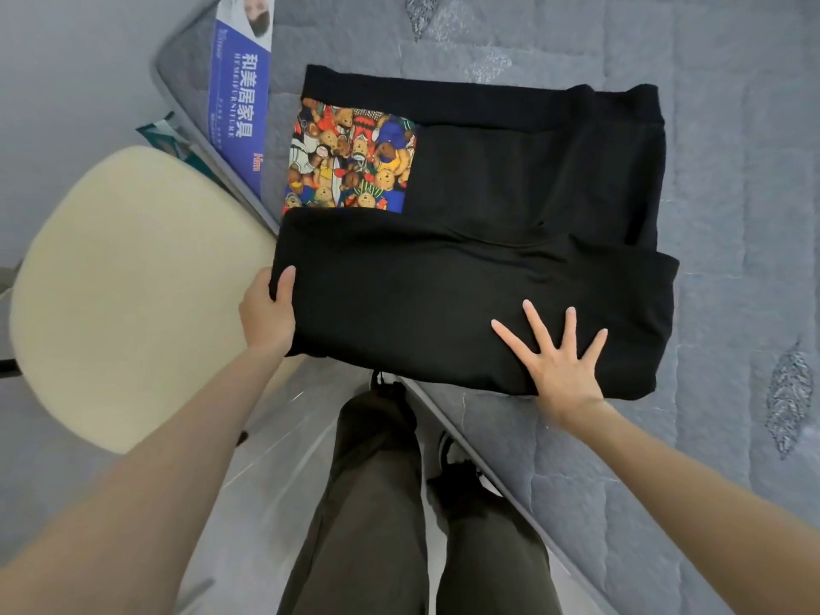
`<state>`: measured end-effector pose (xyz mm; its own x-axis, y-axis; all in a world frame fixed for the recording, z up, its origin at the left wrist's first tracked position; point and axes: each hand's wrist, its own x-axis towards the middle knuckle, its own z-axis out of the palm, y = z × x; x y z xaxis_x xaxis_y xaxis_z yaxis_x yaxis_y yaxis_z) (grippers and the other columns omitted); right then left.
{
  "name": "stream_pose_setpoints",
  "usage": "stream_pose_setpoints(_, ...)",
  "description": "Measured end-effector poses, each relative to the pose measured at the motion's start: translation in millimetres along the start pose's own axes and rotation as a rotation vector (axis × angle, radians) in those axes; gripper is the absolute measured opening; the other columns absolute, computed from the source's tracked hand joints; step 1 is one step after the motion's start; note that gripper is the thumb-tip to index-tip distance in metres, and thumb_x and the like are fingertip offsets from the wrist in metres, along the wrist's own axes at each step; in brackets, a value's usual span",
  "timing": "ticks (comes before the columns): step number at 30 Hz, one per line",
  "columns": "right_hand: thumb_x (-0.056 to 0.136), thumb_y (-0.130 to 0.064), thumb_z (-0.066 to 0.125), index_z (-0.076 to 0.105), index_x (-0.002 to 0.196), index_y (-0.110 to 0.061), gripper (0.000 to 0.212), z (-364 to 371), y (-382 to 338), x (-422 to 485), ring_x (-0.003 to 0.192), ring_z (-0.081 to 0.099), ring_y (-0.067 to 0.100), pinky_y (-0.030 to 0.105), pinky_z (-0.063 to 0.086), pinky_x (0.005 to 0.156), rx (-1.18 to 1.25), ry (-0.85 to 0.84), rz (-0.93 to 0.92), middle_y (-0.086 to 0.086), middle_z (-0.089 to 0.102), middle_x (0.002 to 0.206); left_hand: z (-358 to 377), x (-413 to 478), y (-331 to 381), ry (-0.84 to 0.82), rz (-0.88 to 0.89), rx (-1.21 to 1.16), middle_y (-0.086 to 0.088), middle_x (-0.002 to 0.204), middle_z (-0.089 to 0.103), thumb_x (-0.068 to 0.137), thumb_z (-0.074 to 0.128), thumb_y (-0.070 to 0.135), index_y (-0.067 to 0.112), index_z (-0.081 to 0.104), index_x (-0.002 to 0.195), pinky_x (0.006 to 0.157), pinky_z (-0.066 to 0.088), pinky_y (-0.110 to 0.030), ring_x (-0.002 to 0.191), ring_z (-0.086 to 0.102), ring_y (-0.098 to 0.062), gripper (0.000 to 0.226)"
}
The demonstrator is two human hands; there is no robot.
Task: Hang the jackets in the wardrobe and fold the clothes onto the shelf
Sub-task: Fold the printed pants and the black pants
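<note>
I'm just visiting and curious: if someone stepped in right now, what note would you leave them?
Left hand grips the near-left edge of the black garment.
Right hand presses flat on it, fingers spread.
The garment lies on the grey mattress, near part folded over, bear-print panel showing.
Done: first fold.
Left: finish folding, then shelve it; shelf and wardrobe are out of view.

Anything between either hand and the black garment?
Nothing visible. The left hand grips the near-left edge of the black garment; the right hand presses flat on it. The shelf is out of view.
</note>
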<state>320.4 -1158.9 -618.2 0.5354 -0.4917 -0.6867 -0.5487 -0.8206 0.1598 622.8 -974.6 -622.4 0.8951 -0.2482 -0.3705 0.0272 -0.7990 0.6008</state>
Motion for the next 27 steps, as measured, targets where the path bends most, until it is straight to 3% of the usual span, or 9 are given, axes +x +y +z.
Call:
stream_pose_setpoints(2, 0.080, 0.002, 0.058, -0.044, 0.132, -0.043, 0.123, 4, 0, -2, 0.140, -0.016, 0.051, 0.076, 0.008, 0.104, -0.046, 0.028, 0.001, 0.003, -0.046, 0.146, 1, -4, -5, 0.077, -0.028, 0.151, -0.016, 0.117, 0.052, 0.100, 0.045, 0.028, 0.009, 0.052, 0.125, 0.084, 0.040, -0.032, 0.106, 0.052, -0.030, 0.032)
stream_pose_setpoints(4, 0.079, 0.004, 0.053, -0.044, 0.133, -0.040, 0.120, 8, -1, -2, 0.141, -0.016, 0.047, 0.073, 0.006, 0.107, -0.070, 0.054, -0.009, 0.005, -0.044, 0.148, 7, -22, 2, 0.153, 0.111, 0.176, -0.013, 0.126, 0.048, 0.097, 0.047, 0.021, 0.016, 0.047, 0.134, 0.094, 0.039, -0.037, 0.117, 0.046, -0.030, 0.038)
stream_pose_setpoints(7, 0.080, 0.003, 0.051, -0.040, 0.137, -0.038, 0.115, 17, 3, -8, 0.144, -0.015, 0.041, 0.067, 0.002, 0.111, -0.080, 0.112, -0.039, 0.006, -0.037, 0.152, 25, -61, -1, -0.076, 0.720, 0.521, -0.011, 0.147, 0.033, 0.083, 0.049, 0.020, 0.024, 0.037, 0.144, 0.116, 0.012, -0.053, 0.138, 0.029, -0.029, 0.062)
stream_pose_setpoints(9, 0.079, 0.003, 0.050, -0.036, 0.140, -0.037, 0.113, 25, 7, -15, 0.146, -0.011, 0.038, 0.065, 0.002, 0.112, -0.129, 0.169, -0.055, 0.006, -0.032, 0.154, 37, -77, -14, -0.246, 0.894, 0.724, -0.012, 0.158, 0.013, 0.075, 0.056, 0.033, 0.031, 0.022, 0.151, 0.115, -0.009, -0.055, 0.147, 0.010, -0.031, 0.083)
stream_pose_setpoints(12, 0.082, -0.003, 0.056, -0.027, 0.145, -0.037, 0.110, 37, 13, -22, 0.146, -0.008, 0.040, 0.071, 0.000, 0.108, -0.145, 0.213, -0.044, 0.006, -0.021, 0.159, 52, -81, -27, -0.388, 0.795, 0.926, -0.014, 0.159, -0.015, 0.067, 0.067, 0.053, 0.038, -0.012, 0.150, 0.113, -0.009, -0.060, 0.146, -0.010, -0.036, 0.116)
stream_pose_setpoints(14, 0.084, -0.014, 0.061, -0.025, 0.146, -0.038, 0.108, 39, 15, -20, 0.145, -0.009, 0.041, 0.072, -0.001, 0.106, -0.127, 0.213, -0.032, 0.006, -0.017, 0.160, 58, -78, -28, -0.352, 0.788, 1.027, -0.015, 0.157, -0.020, 0.068, 0.074, 0.047, 0.038, -0.022, 0.147, 0.112, -0.008, -0.062, 0.145, -0.013, -0.040, 0.125)
stream_pose_setpoints(18, 0.084, -0.013, 0.062, -0.021, 0.147, -0.039, 0.108, 41, 15, -14, 0.144, -0.005, 0.045, 0.074, 0.003, 0.105, -0.076, 0.227, -0.025, 0.008, -0.012, 0.161, 61, -71, -21, -0.240, 0.800, 1.127, -0.016, 0.159, -0.007, 0.080, 0.065, 0.002, 0.039, -0.026, 0.145, 0.112, 0.005, -0.062, 0.144, 0.003, -0.045, 0.118)
stream_pose_setpoints(23, 0.084, 0.005, 0.052, -0.033, 0.140, -0.043, 0.112, 26, 16, -17, 0.145, 0.001, 0.043, 0.069, 0.010, 0.109, -0.068, 0.149, -0.035, 0.006, -0.012, 0.161, 51, -81, -4, -0.343, 0.734, 1.211, -0.014, 0.160, -0.007, 0.087, 0.058, -0.002, 0.042, -0.023, 0.144, 0.113, 0.010, -0.061, 0.145, 0.002, -0.044, 0.109)
stream_pose_setpoints(27, 0.090, -0.003, 0.051, 0.006, 0.149, -0.047, 0.087, -13, 26, -32, 0.142, 0.024, 0.035, 0.064, 0.015, 0.111, 0.091, 0.039, -0.057, 0.002, 0.020, 0.159, 31, -91, 36, -0.572, 0.545, 1.193, -0.010, 0.160, 0.009, 0.090, 0.055, -0.003, 0.046, -0.001, 0.149, 0.114, 0.012, -0.059, 0.144, 0.015, -0.039, 0.096)
